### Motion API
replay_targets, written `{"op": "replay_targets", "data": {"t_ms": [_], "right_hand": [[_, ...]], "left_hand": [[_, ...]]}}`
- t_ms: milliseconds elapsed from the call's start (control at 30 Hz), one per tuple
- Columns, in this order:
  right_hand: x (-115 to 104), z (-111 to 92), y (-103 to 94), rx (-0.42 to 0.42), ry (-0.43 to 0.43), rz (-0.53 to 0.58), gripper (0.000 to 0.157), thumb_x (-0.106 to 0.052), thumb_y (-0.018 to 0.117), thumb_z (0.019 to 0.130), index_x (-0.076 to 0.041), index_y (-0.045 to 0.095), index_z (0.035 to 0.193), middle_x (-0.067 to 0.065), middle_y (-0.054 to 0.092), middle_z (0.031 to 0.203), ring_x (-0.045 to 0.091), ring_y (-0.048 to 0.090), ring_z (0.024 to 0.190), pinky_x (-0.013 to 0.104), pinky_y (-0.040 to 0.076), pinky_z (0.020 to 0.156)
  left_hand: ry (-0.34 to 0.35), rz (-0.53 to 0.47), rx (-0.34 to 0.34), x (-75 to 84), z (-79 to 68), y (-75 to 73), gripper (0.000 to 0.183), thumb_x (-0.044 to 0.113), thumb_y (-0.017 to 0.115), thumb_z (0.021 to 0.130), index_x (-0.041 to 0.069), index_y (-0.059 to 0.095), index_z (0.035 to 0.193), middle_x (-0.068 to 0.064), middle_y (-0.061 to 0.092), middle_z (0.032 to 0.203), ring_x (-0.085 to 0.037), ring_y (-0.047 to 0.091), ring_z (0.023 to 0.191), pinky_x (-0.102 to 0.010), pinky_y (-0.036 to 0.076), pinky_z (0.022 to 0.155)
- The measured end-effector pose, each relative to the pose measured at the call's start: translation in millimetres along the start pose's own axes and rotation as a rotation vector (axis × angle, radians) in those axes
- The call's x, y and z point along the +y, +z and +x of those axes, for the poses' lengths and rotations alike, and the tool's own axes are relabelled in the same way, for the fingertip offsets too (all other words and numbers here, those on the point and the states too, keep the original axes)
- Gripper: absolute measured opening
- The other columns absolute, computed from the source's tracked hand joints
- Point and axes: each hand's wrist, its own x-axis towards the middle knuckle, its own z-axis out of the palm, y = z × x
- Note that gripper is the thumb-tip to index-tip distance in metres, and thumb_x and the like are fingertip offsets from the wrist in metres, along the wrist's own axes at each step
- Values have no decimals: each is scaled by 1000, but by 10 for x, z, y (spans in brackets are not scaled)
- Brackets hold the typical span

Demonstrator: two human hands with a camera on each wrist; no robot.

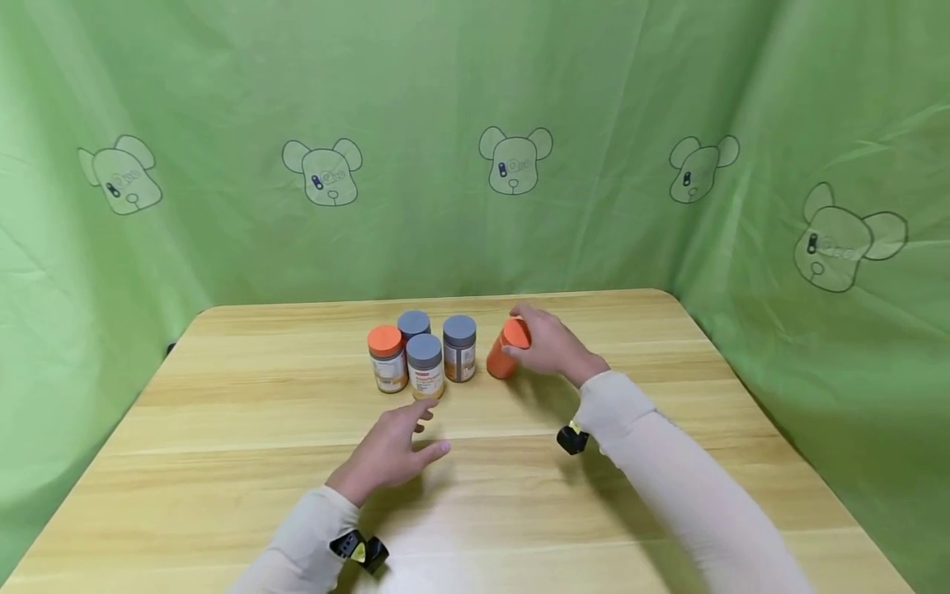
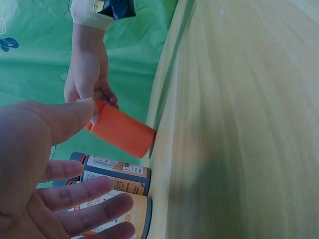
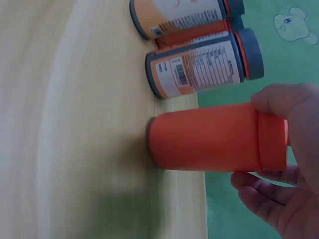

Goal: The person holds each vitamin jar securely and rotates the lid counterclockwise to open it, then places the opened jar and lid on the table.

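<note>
The right forearm extends forward and inward, reaching farther than the left forearm. The right hand grips, thumb opposed to the fingers. The left hand is relaxed, well apart from the right: left thumb extended, four left fingers separated and slightly bent.

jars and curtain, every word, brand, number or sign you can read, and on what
No word or number is legible.
Front grey-lidded jar: label lettering too small.
Leftmost orange-lidded jar: label print too small.
Right grey-lidded jar: barcode visible, print too blurred.
Green curtain: bear-head outlines; marks inside too blurred.
Orange container: no lettering on the sides shown.
</note>
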Motion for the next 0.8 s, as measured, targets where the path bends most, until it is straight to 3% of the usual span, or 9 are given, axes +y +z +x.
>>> {"op": "replay_targets", "data": {"t_ms": [133, 467, 800], "right_hand": [[-31, -141, 25, 1, -21, 19, 51, -34, 69, 87, -6, 52, 126, 9, 59, 104, 23, 56, 89, 36, 49, 74], [-180, -486, 166, 59, -79, 130, 48, -37, 72, 86, -5, 55, 116, 5, 62, 94, 17, 58, 78, 30, 50, 65], [-354, -693, 275, 71, -144, 199, 43, -37, 73, 86, -6, 58, 111, 1, 62, 86, 13, 56, 71, 28, 49, 60]], "left_hand": [[7, 7, -16, 0, 9, 2, 60, 29, 69, 91, -3, 47, 137, -20, 62, 120, -33, 63, 103, -45, 50, 87], [29, -9, 26, 134, 90, 26, 73, 32, 71, 89, 2, 36, 146, -19, 57, 127, -29, 63, 102, -42, 50, 86], [69, 56, 37, 204, 135, 91, 65, 35, 71, 89, 3, 45, 139, -15, 54, 133, -31, 58, 110, -43, 49, 90]]}}
